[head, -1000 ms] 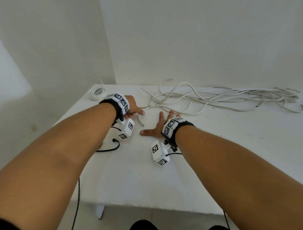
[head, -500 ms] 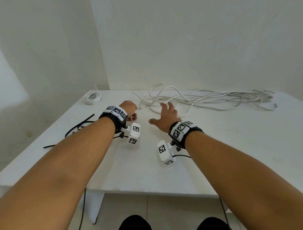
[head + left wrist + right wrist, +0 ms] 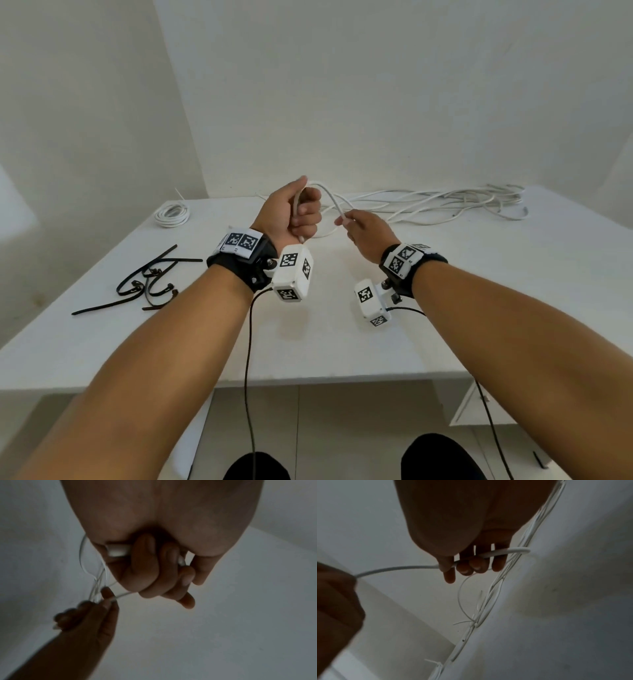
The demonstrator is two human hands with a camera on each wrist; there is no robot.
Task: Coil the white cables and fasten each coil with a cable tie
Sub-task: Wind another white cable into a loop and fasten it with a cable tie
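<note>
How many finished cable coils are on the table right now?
1. The coil lies at the table's far left corner, beyond the black ties. The other white cables lie loose along the back; a coil hidden among them can't be ruled out.

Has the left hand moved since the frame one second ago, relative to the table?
Yes. The left hand has risen off the table, where it lay by the cable end, and now grips the white cable in the air above it.
</note>
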